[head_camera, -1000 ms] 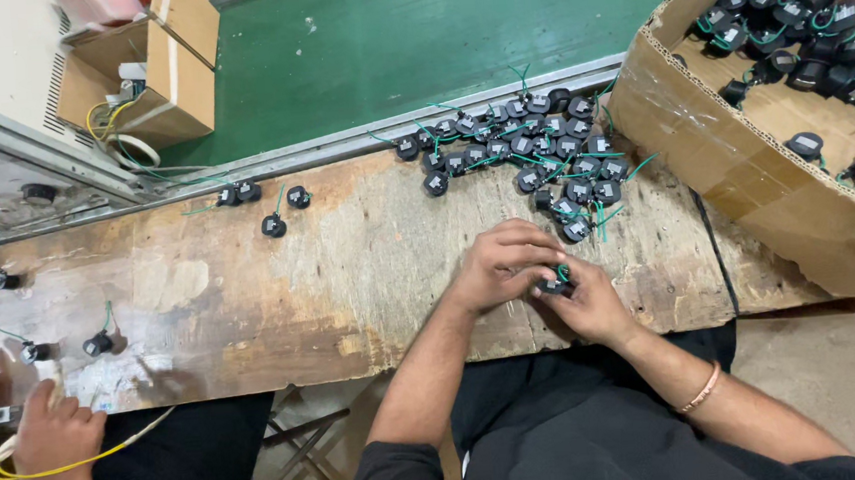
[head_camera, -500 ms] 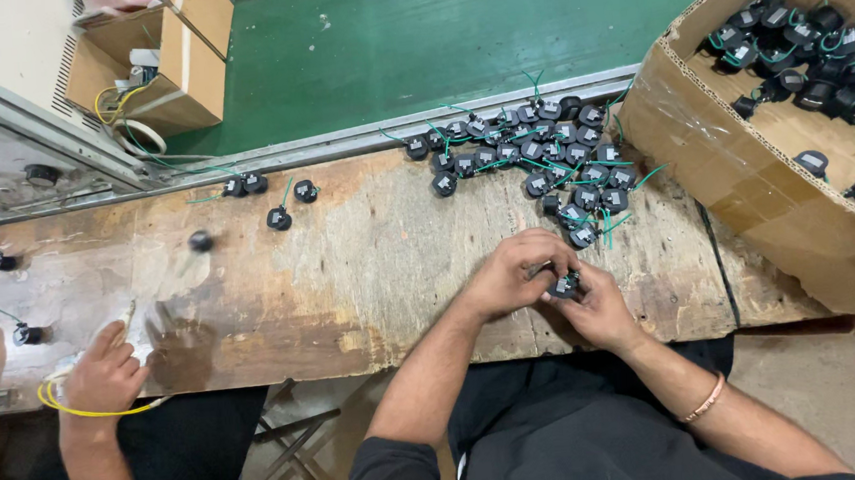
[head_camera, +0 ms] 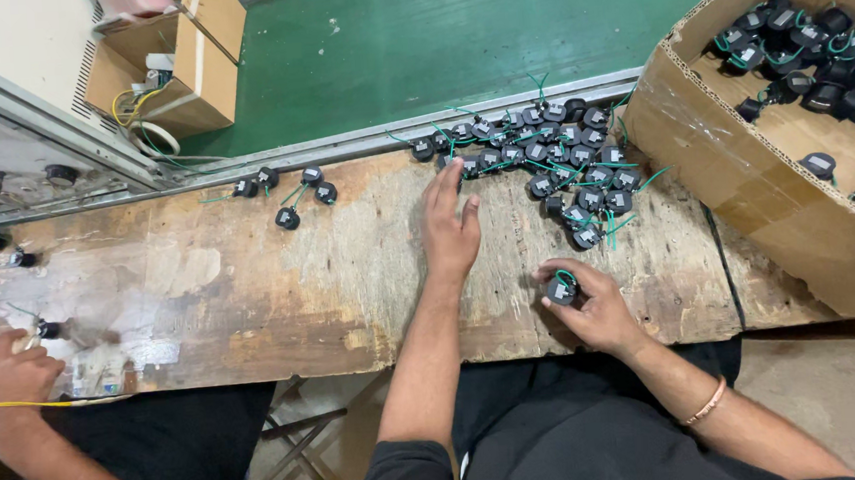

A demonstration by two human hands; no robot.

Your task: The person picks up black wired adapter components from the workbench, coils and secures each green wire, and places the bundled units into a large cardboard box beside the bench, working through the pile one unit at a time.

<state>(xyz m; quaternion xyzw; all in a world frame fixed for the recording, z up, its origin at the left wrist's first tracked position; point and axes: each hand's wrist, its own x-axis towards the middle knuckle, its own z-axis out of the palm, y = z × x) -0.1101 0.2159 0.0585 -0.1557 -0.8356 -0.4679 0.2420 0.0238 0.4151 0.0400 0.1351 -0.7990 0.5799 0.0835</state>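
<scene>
The right hand (head_camera: 592,304) pinches one small black round part (head_camera: 561,289) with a green wire above the near edge of the wooden bench (head_camera: 281,290), while the left hand (head_camera: 449,223) lies flat, fingers spread and holding nothing, just beside the pile of like parts (head_camera: 553,166).

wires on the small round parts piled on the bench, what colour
Green, on black round parts; the head view shows it best, as on the one in the right hand.

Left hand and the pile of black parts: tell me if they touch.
Apart. In the head view the left hand lies flat on the wooden bench, with bare wood visible between its fingers and the pile of black parts.
</scene>
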